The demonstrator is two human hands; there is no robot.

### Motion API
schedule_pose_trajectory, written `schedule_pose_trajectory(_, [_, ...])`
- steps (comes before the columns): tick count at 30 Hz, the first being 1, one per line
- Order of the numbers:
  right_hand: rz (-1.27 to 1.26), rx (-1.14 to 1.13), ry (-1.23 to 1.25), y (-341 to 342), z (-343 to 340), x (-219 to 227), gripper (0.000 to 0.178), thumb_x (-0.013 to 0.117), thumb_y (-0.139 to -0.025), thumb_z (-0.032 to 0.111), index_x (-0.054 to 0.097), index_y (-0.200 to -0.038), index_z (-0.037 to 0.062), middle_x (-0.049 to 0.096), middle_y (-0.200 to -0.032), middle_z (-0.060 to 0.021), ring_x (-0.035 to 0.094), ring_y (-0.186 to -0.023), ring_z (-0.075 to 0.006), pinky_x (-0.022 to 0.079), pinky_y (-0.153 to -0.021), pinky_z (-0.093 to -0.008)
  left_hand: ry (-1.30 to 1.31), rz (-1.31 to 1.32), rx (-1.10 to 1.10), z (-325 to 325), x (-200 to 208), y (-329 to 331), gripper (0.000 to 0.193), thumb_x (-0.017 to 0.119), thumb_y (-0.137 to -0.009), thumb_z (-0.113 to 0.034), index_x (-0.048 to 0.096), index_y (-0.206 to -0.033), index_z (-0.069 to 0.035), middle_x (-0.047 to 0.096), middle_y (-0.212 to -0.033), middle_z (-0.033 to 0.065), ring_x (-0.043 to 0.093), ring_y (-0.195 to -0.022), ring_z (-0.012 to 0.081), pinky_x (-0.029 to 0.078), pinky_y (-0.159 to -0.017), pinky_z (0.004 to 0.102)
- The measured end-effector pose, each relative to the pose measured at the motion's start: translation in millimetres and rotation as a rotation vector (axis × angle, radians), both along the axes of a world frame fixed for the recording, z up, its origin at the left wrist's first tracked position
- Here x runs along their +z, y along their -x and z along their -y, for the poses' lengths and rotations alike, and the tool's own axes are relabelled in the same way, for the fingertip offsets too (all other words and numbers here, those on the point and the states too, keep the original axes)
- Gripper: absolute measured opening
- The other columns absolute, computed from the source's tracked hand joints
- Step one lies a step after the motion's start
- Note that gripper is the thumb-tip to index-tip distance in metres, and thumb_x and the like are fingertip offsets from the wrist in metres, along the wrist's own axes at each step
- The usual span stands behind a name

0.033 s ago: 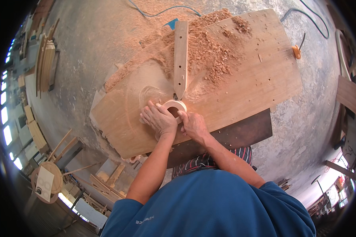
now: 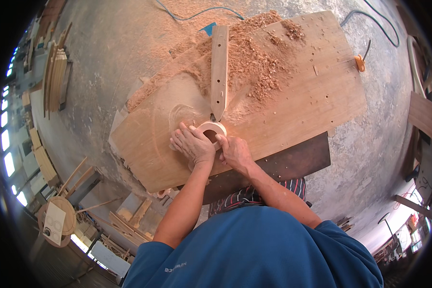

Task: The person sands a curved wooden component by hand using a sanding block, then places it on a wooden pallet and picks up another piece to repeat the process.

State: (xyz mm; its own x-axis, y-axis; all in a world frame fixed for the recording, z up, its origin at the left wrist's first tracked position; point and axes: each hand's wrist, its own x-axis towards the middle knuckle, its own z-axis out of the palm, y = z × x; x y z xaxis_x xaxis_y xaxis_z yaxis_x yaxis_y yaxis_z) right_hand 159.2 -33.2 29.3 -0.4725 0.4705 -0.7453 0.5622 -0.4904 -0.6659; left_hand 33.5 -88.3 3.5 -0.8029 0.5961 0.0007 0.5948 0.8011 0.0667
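Head view, and it's all about the ring [image 2: 219, 126], pale wood with a dark opening, sitting at the board's [image 2: 297, 110] near side, left of centre, right below the bar's pointed tip! Left hand [image 2: 191, 143] is laid along the ring's left side, fingers stretched out toward the upper left; whether it truly grips or only presses, I can't tell from here. Right hand [image 2: 236, 151] has the near right edge, thumb up on the rim, fingers curled in below: that's a grasp on the ring, no doubt. Just beyond, a small dark cutter [image 2: 213, 116] stands at the bar's end, very near the rim; contact is too small to call. Up goes the bar [image 2: 219, 62], long and wooden, three dark holes down its length, and what a heap of shavings [image 2: 264, 72] to its right! A dark panel [image 2: 297, 161] shows under the board's near edge. Farther out, a blue cable [image 2: 197, 18] curves across the dusty floor [image 2: 105, 62], and over at far left, wood strips [image 2: 56, 79] stand stacked.
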Motion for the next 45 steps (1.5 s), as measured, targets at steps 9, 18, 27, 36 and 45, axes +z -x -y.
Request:
schedule_pose_trajectory(9, [0.004,0.040,-0.038,0,-3,-1,0.059,0.044,-0.109,0.044,0.069,-0.077,0.0015,0.065,-0.055,-0.0123,0.069,-0.059,-0.0318,0.056,-0.064,-0.0439,0.055,-0.063,0.027,2,-3,-3,0.050,0.038,-0.105,-0.030,0.053,-0.135,0.007,0.056,-0.125,0.0239,0.047,-0.129,0.0420,0.024,-0.118,0.0585])
schedule_pose_trajectory(18, [0.002,0.021,-0.147,0,-1,-4,0.056,0.046,-0.108,0.042,0.071,-0.078,0.0016,0.067,-0.067,-0.0211,0.068,-0.068,-0.0417,0.053,-0.067,-0.0498,0.025,-0.041,0.031,3,-3,-7,0.048,0.039,-0.104,-0.028,0.054,-0.134,0.006,0.058,-0.118,0.0225,0.047,-0.126,0.0415,0.026,-0.115,0.0589])
schedule_pose_trajectory(27, [0.000,0.005,-0.224,0,4,-12,0.053,0.049,-0.106,0.041,0.071,-0.078,0.0013,0.067,-0.076,-0.0261,0.066,-0.074,-0.0469,0.051,-0.068,-0.0537,0.033,0.039,-0.164,7,6,-2,0.055,0.038,-0.105,-0.030,0.045,-0.143,0.009,0.056,-0.131,0.0285,0.045,-0.133,0.0464,0.025,-0.118,0.0583])
schedule_pose_trajectory(36, [0.017,-0.003,-0.142,2,0,-3,0.051,0.048,-0.107,0.039,0.070,-0.083,0.0002,0.067,-0.074,-0.0250,0.067,-0.072,-0.0456,0.052,-0.066,-0.0535,0.018,0.080,-0.385,7,6,8,0.057,0.042,-0.103,-0.030,0.045,-0.145,0.009,0.053,-0.138,0.0301,0.041,-0.140,0.0462,0.022,-0.122,0.0568])
schedule_pose_trajectory(45, [0.047,-0.151,-0.088,9,44,-15,0.052,0.042,-0.110,0.038,0.066,-0.084,0.0001,0.065,-0.069,-0.0244,0.066,-0.069,-0.0460,0.050,-0.065,-0.0540,0.000,0.064,-0.365,7,2,7,0.058,0.043,-0.103,-0.033,0.046,-0.145,0.006,0.057,-0.135,0.0271,0.044,-0.138,0.0445,0.022,-0.121,0.0578])
